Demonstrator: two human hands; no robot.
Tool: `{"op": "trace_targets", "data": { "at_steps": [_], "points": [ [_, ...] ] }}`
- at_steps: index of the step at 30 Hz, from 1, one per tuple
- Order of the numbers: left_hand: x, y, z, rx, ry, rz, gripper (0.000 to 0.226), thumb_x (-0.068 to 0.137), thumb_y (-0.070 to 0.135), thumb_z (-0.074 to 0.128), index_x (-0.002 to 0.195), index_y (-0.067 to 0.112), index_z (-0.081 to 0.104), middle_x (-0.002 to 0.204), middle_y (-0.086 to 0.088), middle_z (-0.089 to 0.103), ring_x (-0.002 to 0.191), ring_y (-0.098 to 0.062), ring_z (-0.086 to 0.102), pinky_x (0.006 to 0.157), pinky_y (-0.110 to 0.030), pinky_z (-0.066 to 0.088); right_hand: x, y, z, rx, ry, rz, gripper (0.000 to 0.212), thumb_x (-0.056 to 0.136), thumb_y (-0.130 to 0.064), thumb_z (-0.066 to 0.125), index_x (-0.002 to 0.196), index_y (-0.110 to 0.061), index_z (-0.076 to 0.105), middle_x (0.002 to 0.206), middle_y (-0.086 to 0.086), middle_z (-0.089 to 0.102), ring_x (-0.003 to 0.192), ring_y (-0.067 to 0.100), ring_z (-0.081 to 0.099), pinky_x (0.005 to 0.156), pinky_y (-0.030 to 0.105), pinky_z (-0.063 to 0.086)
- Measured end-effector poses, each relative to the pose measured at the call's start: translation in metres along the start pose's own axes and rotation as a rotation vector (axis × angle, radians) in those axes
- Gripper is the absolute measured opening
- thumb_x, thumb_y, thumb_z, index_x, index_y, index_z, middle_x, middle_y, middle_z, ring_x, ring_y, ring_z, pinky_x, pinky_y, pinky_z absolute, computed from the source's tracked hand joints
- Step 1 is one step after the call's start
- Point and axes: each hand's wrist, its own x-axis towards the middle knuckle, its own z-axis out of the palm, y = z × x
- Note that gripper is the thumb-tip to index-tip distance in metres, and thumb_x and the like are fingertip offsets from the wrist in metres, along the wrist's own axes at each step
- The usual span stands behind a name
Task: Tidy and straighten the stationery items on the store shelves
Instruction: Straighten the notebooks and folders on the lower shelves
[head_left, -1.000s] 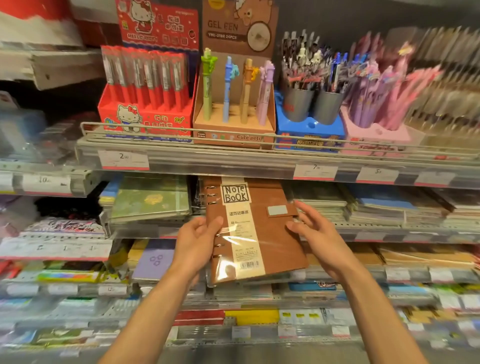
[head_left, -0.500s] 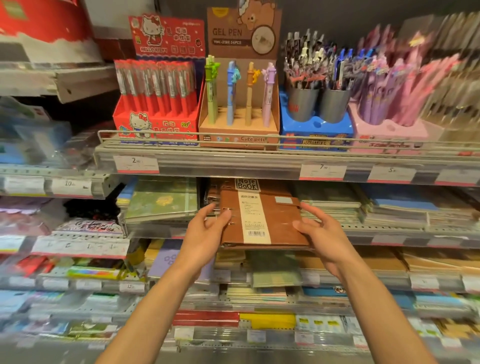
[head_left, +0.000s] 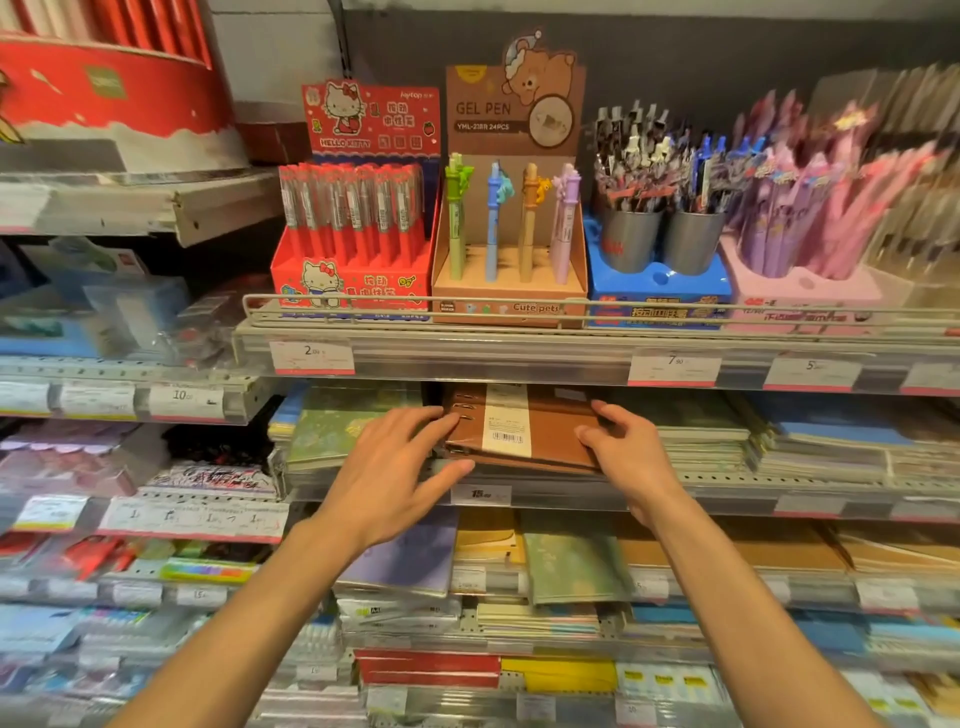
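A brown ring-bound notebook (head_left: 545, 436) with a white label band lies flat on a stack on the second shelf (head_left: 727, 493), pushed in under the shelf above. My left hand (head_left: 395, 478) touches its ringed left edge with straight fingers, the thumb stretched out below the front edge. My right hand (head_left: 631, 457) rests against its right edge, fingers loosely bent and thumb on the cover.
A green notebook (head_left: 337, 431) lies to the left of the brown one, and stacks of notebooks (head_left: 701, 436) lie to its right. The shelf above carries a red pen box (head_left: 353, 280), a gel pen display (head_left: 511, 291) and pen cups (head_left: 660, 244). Lower shelves hold more notebooks.
The brown notebook went from tilted up between my hands to lying flat, then slid deeper onto the shelf stack. Both hands followed it forward.
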Motion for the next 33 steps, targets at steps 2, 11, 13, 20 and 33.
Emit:
{"op": "trace_targets", "data": {
  "at_steps": [2,11,13,20,33],
  "points": [
    [0.004,-0.002,0.005,-0.010,-0.010,-0.005,0.068,0.096,0.069,0.034,0.149,0.027,0.039,0.148,0.003,0.046,0.134,-0.017,0.042,0.108,-0.037,0.035,0.003,0.001,0.006,-0.110,0.033,-0.051,0.046,0.098,-0.029,0.058,0.143,-0.025,0.048,0.127,0.003,0.058,0.110,0.019,0.059,0.076,0.024,0.056],
    [0.013,-0.006,0.020,-0.040,0.000,-0.025,0.064,0.096,0.066,0.033,0.146,0.026,0.043,0.149,0.000,0.048,0.133,-0.020,0.047,0.108,-0.039,0.039,-0.025,0.012,0.001,-0.392,0.109,-0.181,0.057,0.091,-0.056,0.057,0.141,-0.029,0.050,0.144,0.004,0.040,0.124,0.016,0.047,0.100,0.033,0.046],
    [0.012,-0.006,0.021,-0.049,0.007,-0.026,0.064,0.096,0.065,0.033,0.145,0.026,0.044,0.147,0.000,0.050,0.133,-0.021,0.048,0.108,-0.040,0.039,-0.037,0.016,-0.002,-0.502,0.035,-0.200,0.070,0.086,-0.064,0.057,0.146,-0.031,0.044,0.155,-0.001,0.031,0.138,0.018,0.036,0.110,0.039,0.038],
    [0.015,-0.006,0.021,-0.051,0.027,-0.050,0.066,0.093,0.066,0.031,0.143,0.026,0.046,0.142,-0.001,0.055,0.129,-0.022,0.049,0.104,-0.040,0.041,-0.026,0.023,0.001,-0.611,-0.044,-0.330,0.068,0.092,-0.051,0.058,0.152,-0.027,0.034,0.160,-0.001,0.029,0.146,0.017,0.025,0.119,0.037,0.024],
    [0.034,-0.005,0.021,0.055,0.005,-0.137,0.056,0.100,0.051,0.041,0.148,0.023,0.040,0.119,-0.004,0.071,0.120,-0.030,0.055,0.092,-0.041,0.043,0.014,0.023,0.014,-0.519,0.003,-0.324,0.061,0.093,-0.050,0.058,0.147,-0.028,0.043,0.158,0.004,0.030,0.143,0.024,0.034,0.116,0.040,0.032]
  ]
}}
